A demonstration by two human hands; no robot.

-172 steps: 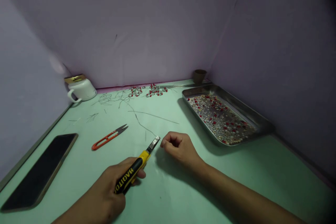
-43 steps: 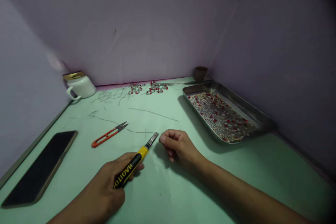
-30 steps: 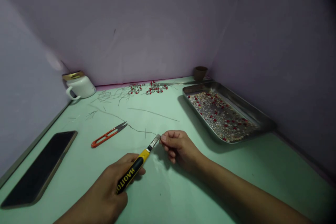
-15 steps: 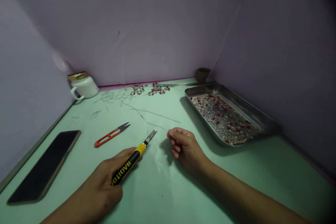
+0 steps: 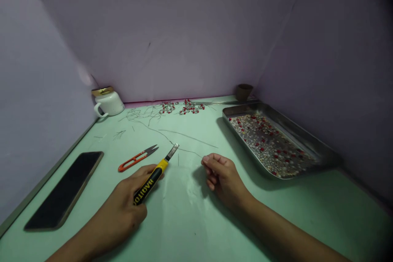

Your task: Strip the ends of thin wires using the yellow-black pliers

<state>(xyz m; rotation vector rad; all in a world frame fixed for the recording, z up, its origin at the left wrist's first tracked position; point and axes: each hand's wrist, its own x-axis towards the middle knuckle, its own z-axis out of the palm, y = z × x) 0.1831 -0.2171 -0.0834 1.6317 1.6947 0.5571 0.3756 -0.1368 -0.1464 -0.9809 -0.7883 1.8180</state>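
My left hand (image 5: 130, 200) is wrapped round a black and yellow utility knife (image 5: 150, 184), its blade out and pointing away to the upper right. The blade tip shows over or close by a thin dark wire (image 5: 188, 151); whether they touch I cannot tell. With thumb and forefinger pinched, my right hand (image 5: 222, 176) holds the near end of that wire. From there it runs left and back towards a tangle of wires (image 5: 138, 114). Another loose length of wire (image 5: 190, 137) lies just behind. Orange thread snips (image 5: 138, 159) rest beyond my left hand.
On the right stands a metal tray (image 5: 245, 147) of red and pale beads. Red and clear beaded pieces (image 5: 192, 107) lie at the back, near a small brown pot (image 5: 243, 91). A white mug (image 5: 109, 103) and a phone (image 5: 66, 190) are on the left.
The view has shifted, so the whole table sits further right. My left hand with the knife has moved a little left against the table, bringing the blade nearer the wire. The right hand keeps its pinch.
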